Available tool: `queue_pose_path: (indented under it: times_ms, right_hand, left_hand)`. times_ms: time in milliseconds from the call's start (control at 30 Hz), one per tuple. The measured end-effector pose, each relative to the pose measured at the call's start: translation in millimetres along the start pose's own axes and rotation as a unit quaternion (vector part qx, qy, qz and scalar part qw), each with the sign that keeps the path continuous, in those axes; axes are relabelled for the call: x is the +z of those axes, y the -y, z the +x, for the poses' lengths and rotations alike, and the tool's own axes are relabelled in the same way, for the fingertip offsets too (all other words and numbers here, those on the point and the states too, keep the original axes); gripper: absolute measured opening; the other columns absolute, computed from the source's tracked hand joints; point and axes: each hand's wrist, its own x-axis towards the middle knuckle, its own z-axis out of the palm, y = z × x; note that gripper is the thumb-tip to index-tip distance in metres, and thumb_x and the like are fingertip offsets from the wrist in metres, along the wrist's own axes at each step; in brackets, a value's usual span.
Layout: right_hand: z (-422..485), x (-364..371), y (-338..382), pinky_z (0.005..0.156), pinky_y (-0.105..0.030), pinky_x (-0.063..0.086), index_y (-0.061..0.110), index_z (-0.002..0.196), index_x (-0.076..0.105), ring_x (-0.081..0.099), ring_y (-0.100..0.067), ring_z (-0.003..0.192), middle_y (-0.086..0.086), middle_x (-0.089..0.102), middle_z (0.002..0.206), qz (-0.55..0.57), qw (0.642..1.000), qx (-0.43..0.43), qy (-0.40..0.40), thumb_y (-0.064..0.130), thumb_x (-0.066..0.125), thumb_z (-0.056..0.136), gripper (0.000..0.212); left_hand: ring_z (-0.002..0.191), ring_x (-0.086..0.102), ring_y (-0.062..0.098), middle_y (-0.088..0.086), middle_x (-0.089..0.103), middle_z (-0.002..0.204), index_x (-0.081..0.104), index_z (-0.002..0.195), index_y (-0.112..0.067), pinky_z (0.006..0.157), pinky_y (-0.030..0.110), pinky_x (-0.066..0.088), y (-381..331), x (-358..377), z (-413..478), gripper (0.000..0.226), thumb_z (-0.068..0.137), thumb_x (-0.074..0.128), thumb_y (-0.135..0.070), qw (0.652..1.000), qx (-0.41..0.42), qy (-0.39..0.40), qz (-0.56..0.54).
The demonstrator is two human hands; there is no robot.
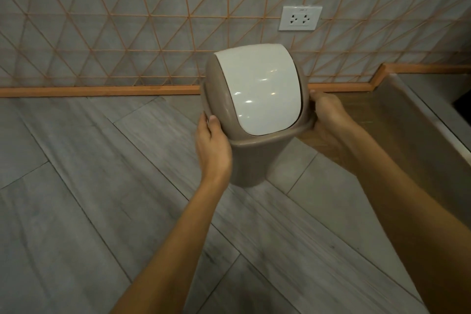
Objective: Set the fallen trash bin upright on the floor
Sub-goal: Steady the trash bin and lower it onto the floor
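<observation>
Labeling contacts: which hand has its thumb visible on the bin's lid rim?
The left hand; its thumb lies on the trash bin rim. The right hand shows none.

Both hands, left hand (212, 145) and right hand (328, 120), grip the upright trash bin (257, 115) by its rim above the floor (102, 186).

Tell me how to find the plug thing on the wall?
Look at the grey wall crossed by orange triangle lines, above the orange skirting strip. Up and right of the trash bin held between both hands sits a white outlet plate. It is the only plain white rectangle there, with two sockets side by side.
</observation>
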Motion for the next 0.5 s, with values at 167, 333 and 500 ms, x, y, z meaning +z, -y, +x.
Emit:
queue_pose_path:
  times_ms: [167,333,500]
  right_hand:
    - [-9.5,2.6,-21.1,0.099,-0.044,0.050,0.009,0.116,0.063,0.062,-0.024,0.111,-0.010,0.068,0.117,0.006,0.998,-0.027,0.050,0.018,0.032,0.100,0.036]
    - [-20.1,3.7,-39.0,0.105,-0.046,0.044,0.017,0.137,0.049,0.055,-0.021,0.120,-0.005,0.060,0.131,-0.018,0.993,-0.075,0.091,0.027,0.034,0.100,0.041]
    - [-39.4,-11.8,-42.0,0.113,-0.040,0.029,0.031,0.152,0.012,0.029,-0.007,0.136,0.006,0.022,0.160,-0.181,0.954,-0.204,0.123,0.055,0.050,0.088,0.078]
  left_hand:
    - [0.122,0.054,0.018,0.001,0.058,0.136,0.048,0.142,-0.016,0.108,0.036,0.042,-0.8,-18.8,29.0,0.047,0.100,0.031,-0.030,1.000,-0.021,0.018,-0.011]
    - [0.127,0.053,0.019,0.002,0.059,0.138,0.052,0.139,-0.021,0.111,0.044,0.040,5.3,-46.8,41.8,0.064,0.083,0.041,-0.051,0.996,-0.046,0.070,-0.017]
    - [0.145,0.022,0.008,-0.009,0.015,0.163,0.003,0.155,-0.032,0.113,0.028,0.025,-3.5,-57.7,7.8,0.104,0.075,0.054,-0.075,0.980,0.089,0.142,0.105]
